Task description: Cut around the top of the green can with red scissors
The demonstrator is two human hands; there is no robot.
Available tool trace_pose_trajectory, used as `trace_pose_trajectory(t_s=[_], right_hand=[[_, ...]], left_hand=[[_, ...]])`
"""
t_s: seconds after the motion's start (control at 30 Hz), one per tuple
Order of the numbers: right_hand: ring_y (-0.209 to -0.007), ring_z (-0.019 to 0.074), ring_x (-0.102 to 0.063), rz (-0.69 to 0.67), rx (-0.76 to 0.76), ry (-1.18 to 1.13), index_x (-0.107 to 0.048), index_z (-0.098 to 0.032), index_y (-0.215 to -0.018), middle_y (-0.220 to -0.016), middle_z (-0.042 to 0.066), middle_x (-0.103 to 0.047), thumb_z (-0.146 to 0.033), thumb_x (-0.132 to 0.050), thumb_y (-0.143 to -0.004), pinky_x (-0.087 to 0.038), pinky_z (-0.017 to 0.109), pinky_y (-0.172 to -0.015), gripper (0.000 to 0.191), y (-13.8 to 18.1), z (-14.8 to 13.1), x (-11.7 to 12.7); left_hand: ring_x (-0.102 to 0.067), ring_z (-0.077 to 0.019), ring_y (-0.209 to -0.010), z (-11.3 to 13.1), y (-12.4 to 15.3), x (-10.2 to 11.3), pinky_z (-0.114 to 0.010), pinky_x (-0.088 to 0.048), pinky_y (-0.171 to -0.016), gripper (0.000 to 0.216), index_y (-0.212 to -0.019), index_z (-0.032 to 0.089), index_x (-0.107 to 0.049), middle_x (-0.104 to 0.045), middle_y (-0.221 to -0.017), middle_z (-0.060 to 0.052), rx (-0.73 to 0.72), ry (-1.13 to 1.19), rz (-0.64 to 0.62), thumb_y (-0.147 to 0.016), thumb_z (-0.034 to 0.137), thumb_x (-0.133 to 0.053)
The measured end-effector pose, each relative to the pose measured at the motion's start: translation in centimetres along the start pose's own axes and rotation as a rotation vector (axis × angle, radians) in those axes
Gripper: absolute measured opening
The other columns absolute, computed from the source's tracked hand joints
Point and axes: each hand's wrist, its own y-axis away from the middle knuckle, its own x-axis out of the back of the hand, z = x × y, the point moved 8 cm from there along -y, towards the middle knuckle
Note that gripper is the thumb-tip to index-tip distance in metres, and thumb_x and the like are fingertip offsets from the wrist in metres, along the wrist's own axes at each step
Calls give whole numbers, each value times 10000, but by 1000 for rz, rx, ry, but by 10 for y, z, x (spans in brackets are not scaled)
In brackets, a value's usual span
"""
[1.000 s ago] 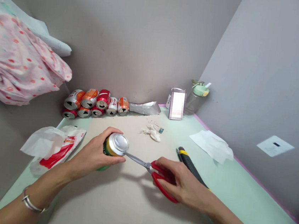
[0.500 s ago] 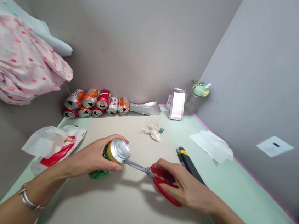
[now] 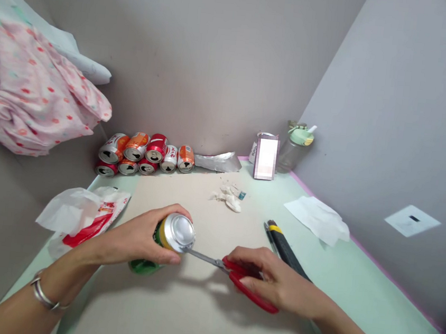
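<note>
My left hand [image 3: 135, 242] is wrapped round a green and yellow drinks can [image 3: 172, 233], tilted with its silver bottom toward me, low over the beige mat [image 3: 193, 302]. My right hand [image 3: 274, 281] grips the red handles of a pair of scissors [image 3: 235, 274]. The scissors' metal blades point left, and their tips touch the can's bottom rim. A bracelet sits on my left wrist.
Several empty cans [image 3: 144, 153] are stacked against the back wall beside a crumpled foil piece [image 3: 218, 161]. A plastic bag [image 3: 82, 216] lies at the left and a black and yellow utility knife [image 3: 284, 248] right of my hand. White paper [image 3: 317, 219], a bottle [image 3: 294, 148], scraps [image 3: 230, 198] and pink cloth [image 3: 34, 99] are nearby.
The can has tipped further over and dropped slightly toward the mat. The scissors and my right hand have shifted a little right and down, with the blades still at the can's rim.
</note>
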Motion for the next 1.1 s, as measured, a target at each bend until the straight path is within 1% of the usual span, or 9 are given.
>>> trace_pose_trajectory(t_s=[0.13, 0.23, 0.3, 0.37, 0.47, 0.73, 0.93, 1.0, 1.1], right_hand=[[-712, 148, -505, 166, -46, 187, -598, -200, -959, -844, 0, -614, -339, -510, -981, -388, 249, -650, 167, 1, -2, 5], [-702, 163, -521, 320, -20, 397, -573, -202, -1039, -882, 28, -645, -317, -482, -993, -378, 277, -659, 154, 2, -7, 6], [-698, 169, -529, 363, -20, 449, -560, -202, -1065, -895, 40, -654, -315, -473, -996, -375, 284, -654, 158, 2, -7, 6], [-709, 166, -545, 328, -41, 403, -565, -212, -1051, -892, 29, -660, -308, -494, -988, -386, 274, -655, 135, 2, -4, 6], [-719, 154, -545, 246, -64, 307, -580, -218, -1003, -873, 5, -651, -278, -524, -967, -401, 251, -654, 90, 1, -1, 9], [-701, 129, -481, 107, -49, 154, -547, -208, -955, -838, -22, -579, -183, -550, -883, -403, 230, -655, 76, 1, -4, 5], [-733, 142, -491, 71, -55, 128, -563, -210, -1000, -870, -11, -583, -211, -541, -898, -411, 247, -677, 105, 2, -2, 3], [-753, 145, -501, 74, -43, 122, -577, -209, -996, -886, -9, -590, -239, -540, -923, -411, 252, -695, 88, 2, -4, 4], [-729, 139, -495, 99, -50, 130, -581, -206, -942, -854, -16, -593, -289, -523, -969, -397, 245, -666, 104, 2, -4, 5]], left_hand=[[-604, -286, -1036, 0, -2, 15, -385, -483, -883, 440, -1140, 275, -550, -649, -1116, -38, -12, -232, 313, -762, 392, -741], [-530, -342, -1230, 7, 2, 23, -503, -299, -1134, 496, -1182, 261, -511, -639, -1211, -64, -97, -473, 581, -768, 435, -724], [-504, -341, -1267, 9, 2, 22, -520, -227, -1175, 513, -1203, 242, -491, -627, -1245, -82, -129, -517, 629, -786, 446, -709], [-527, -332, -1232, 6, 0, 21, -498, -323, -1121, 525, -1214, 239, -489, -619, -1255, -90, -74, -427, 577, -789, 454, -708], [-597, -299, -1099, 0, -2, 16, -414, -460, -961, 521, -1197, 254, -518, -643, -1188, -60, 26, -206, 395, -767, 453, -736], [-606, -238, -955, -2, -3, 3, -313, -480, -795, 518, -1170, 277, -608, -648, -1061, -2, -18, 61, 36, -690, 316, -798], [-602, -223, -997, -9, -1, -2, -312, -464, -869, 770, -1367, 358, -512, -645, -1116, 24, 27, 49, -2, -669, 282, -829], [-609, -234, -996, -7, 0, -2, -319, -472, -849, 694, -1327, 338, -535, -649, -1119, 13, 36, 19, 20, -691, 299, -810], [-613, -256, -1028, 0, -1, 4, -343, -470, -875, 503, -1203, 281, -579, -652, -1148, -10, 21, -77, 142, -737, 325, -762]])
